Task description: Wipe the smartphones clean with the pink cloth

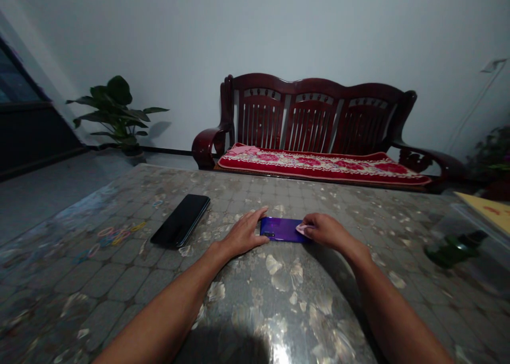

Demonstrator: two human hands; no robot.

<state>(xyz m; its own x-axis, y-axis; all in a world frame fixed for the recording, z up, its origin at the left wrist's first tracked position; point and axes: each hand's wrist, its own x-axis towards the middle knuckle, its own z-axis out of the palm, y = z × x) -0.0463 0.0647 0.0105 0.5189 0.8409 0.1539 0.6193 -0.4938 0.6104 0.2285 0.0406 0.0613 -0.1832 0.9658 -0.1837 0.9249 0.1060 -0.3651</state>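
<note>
A purple phone (282,230) lies back side up on the table, its camera strip at the left end. My left hand (246,232) rests at that end, thumb by the near corner and fingers by the far corner, holding it in place. In my right hand (327,230) is a small, crumpled pale pink cloth (304,228), pinched in closed fingers and pressed on the right part of the phone's back. The right end of the phone is hidden under this hand.
Left of my hands lies a black phone (181,220), with several coloured rubber bands (119,235) beyond it. At right stand a clear plastic box (490,263) and a green bottle (452,251). A wooden bench (258,85) stands behind the patterned table (255,295); a potted plant (117,111) is far left.
</note>
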